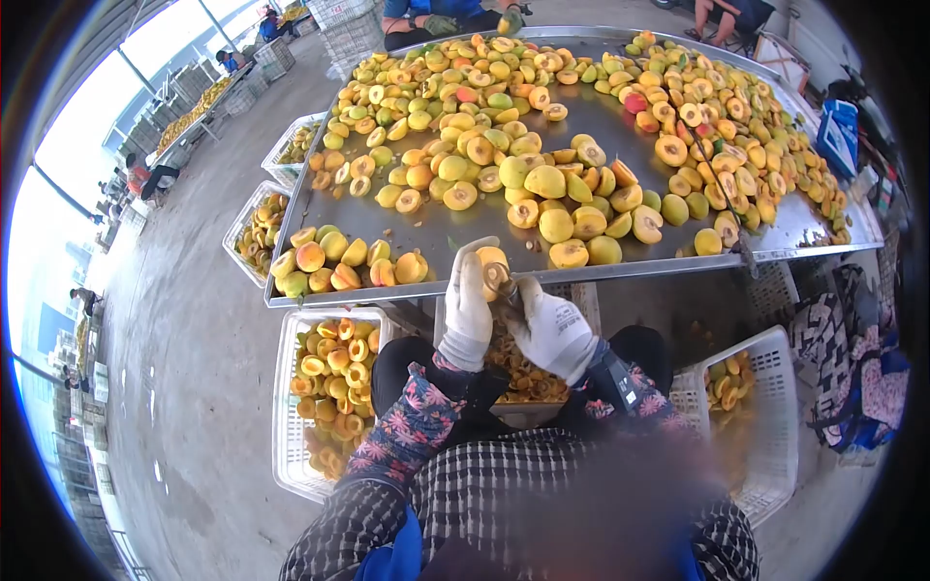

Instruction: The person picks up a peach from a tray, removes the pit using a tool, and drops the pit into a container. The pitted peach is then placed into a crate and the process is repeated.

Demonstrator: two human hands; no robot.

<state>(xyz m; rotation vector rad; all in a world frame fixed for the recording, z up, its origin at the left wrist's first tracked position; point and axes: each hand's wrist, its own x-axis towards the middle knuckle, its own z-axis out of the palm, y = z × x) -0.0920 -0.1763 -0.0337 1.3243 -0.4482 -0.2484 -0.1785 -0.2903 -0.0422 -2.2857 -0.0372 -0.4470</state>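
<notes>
My left hand (pixel 469 302), in a white glove, holds a halved yellow fruit (pixel 493 270) upright at the near edge of the metal table (pixel 426 230). Close against that fruit is my right hand (pixel 550 325), also gloved, its fingers closed round a small dark tool (pixel 508 292) whose tip is at the cut face. Heaps of whole and halved yellow fruit (pixel 547 182) lie on the table just beyond both hands. Beneath them, between my knees, sits a crate of pits and scraps (pixel 528 373).
A white crate of fruit halves (pixel 291 426) stands at the left, another white crate (pixel 775 416) at the right. Two smaller crates sit by the table's left side. A gloved co-worker (pixel 441 24) is across the table. A thin rod (pixel 712 172) lies over the right heap.
</notes>
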